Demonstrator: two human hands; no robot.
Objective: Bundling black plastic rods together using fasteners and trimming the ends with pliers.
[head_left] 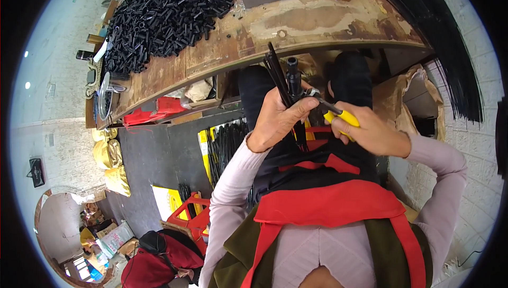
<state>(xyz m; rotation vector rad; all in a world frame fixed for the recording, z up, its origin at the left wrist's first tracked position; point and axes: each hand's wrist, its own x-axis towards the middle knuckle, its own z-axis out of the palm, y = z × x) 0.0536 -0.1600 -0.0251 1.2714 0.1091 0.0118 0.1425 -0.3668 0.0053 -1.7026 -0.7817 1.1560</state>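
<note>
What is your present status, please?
Left hand gripping thin black rods. Right hand gripping yellow-handled metal tool. Black cylindrical piece beside rods; no visible obstruction.

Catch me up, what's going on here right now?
A person in a red apron works over their lap. Their left hand holds a bundle of thin black rods, with a black tubular part among its fingers. Their right hand grips a yellow-handled tool, its metal end close to that part; contact is hard to tell. On the wooden bench lies a heap of short black pieces.
</note>
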